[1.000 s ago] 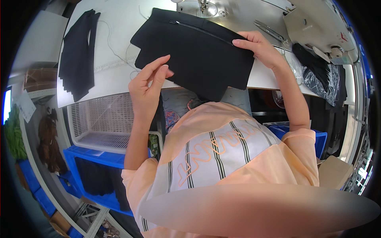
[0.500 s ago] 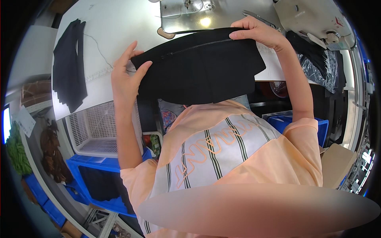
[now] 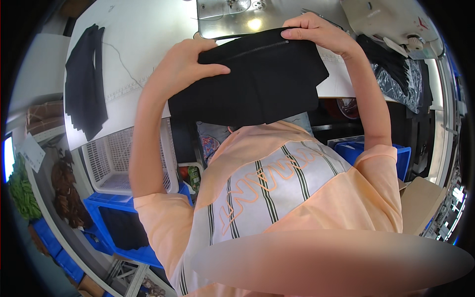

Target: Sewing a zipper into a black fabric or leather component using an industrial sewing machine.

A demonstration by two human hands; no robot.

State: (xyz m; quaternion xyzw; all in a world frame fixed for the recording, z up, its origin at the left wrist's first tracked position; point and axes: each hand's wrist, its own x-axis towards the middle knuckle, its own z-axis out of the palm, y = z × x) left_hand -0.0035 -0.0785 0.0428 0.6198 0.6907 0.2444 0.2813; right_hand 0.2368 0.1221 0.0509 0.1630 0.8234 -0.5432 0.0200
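A black fabric panel (image 3: pixel 252 89) with a zipper along its upper part spans the front edge of the white worktable (image 3: pixel 128 34) and hangs toward my body. My right hand (image 3: pixel 321 34) grips the panel's upper right corner, thumb on top beside the zipper's end. My left hand (image 3: pixel 190 64) is closed on the upper left of the panel, its thumb lying across the cloth and its fingertips hidden at the edge. Behind the panel is the sewing machine's metal plate (image 3: pixel 267 17).
Black cut pieces (image 3: pixel 81 84) lie on the table's left. The machine head (image 3: pixel 386 22) and plastic-wrapped dark fabric (image 3: pixel 396 84) are at right. A white basket (image 3: pixel 114 168) and blue crates (image 3: pixel 91 208) stand below left, another blue crate (image 3: pixel 403 163) and cardboard (image 3: pixel 420 203) below right.
My left hand has moved from below the panel out to its left end, then up and inward along the top edge, gripping it. My right hand has risen slightly, and the panel has levelled.
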